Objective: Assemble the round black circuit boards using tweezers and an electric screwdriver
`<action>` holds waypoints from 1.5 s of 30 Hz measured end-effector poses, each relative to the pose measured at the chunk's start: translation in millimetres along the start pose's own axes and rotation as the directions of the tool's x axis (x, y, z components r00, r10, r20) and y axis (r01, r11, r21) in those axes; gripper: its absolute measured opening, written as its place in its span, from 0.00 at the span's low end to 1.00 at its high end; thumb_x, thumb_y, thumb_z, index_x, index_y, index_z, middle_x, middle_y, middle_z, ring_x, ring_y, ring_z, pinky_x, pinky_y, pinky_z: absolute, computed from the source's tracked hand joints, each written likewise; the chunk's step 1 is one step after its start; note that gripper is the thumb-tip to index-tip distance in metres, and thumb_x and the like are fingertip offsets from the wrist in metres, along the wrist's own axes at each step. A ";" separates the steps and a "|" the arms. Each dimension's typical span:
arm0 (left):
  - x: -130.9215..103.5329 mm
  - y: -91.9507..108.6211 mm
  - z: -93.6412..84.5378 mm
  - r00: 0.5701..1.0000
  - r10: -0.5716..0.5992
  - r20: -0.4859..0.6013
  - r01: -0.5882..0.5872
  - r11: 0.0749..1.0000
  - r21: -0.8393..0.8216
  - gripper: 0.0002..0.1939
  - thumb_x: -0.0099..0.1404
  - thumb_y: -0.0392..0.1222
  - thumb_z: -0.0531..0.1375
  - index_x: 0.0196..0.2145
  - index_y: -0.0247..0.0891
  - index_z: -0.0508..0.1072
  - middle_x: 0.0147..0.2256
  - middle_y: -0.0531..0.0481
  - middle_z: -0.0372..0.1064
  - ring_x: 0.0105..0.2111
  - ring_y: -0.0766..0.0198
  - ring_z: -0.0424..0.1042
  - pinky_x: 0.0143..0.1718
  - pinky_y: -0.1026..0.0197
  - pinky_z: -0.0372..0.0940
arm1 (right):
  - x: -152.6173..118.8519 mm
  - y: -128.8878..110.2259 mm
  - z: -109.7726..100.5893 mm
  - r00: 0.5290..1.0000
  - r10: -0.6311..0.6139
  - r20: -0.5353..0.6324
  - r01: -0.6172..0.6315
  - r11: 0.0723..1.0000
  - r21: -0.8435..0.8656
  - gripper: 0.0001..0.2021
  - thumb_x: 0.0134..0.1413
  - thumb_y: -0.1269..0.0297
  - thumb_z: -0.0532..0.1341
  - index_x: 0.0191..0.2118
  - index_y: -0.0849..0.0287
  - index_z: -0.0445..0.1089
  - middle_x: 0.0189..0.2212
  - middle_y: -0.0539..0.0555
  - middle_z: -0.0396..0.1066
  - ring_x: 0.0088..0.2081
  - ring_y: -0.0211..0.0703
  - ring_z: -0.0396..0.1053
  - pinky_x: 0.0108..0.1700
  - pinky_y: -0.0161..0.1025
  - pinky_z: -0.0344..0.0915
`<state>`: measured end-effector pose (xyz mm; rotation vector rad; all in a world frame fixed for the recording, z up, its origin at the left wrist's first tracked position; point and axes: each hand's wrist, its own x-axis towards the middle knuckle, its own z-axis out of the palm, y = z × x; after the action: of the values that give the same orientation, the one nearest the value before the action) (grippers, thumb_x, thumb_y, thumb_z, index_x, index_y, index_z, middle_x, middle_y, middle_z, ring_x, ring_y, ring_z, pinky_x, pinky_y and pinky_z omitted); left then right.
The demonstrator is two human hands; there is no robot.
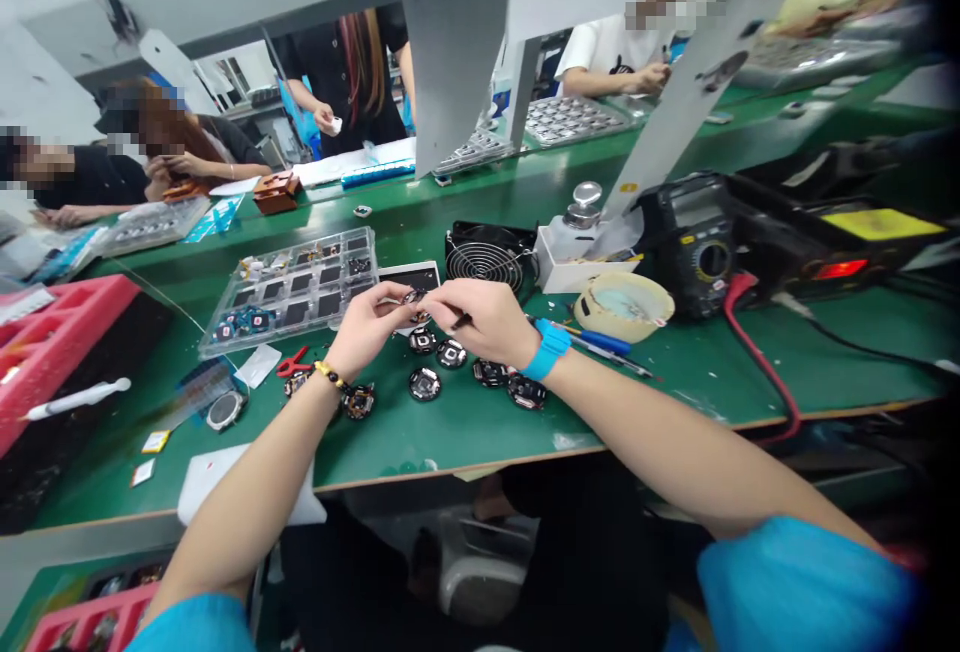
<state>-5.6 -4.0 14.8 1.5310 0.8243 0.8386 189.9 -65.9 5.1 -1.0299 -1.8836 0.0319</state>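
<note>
My left hand (369, 330) pinches a small round black part (413, 300) above the green bench. Close against it, my right hand (484, 320) has its fingers closed round a thin dark tool (462, 321), whose tip is too small to make out at the part. Below the hands lie several round black modules, among them one at the front (425, 384) and one on the right (527, 391). Another module (359, 401) rests beside my left wrist. Red-handled pliers (292, 362) lie left of my left hand.
Behind my hands stand a compartment tray (292, 284), a black fan (484, 257) and a white holder with a metal-topped bottle (586, 207). To the right are a cream bowl (624, 304), pens and a multimeter (697, 242). A pink foam tray (71, 317) is left. People sit across the bench.
</note>
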 end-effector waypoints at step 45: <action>-0.9 -4.3 1.1 0.930 0.354 -0.097 -0.316 0.907 0.278 0.12 0.64 0.41 0.68 0.45 0.37 0.80 0.45 0.44 0.78 0.39 0.62 0.77 0.43 0.59 0.72 | 4.1 17.6 0.1 0.970 0.184 0.161 -0.180 0.983 -0.039 0.05 0.58 0.68 0.62 0.32 0.57 0.73 0.24 0.47 0.69 0.25 0.36 0.57 0.33 0.35 0.51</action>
<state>-5.3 -4.9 10.4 1.8956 0.8096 1.1413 200.2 -51.8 0.5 -1.2472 -1.9340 0.2070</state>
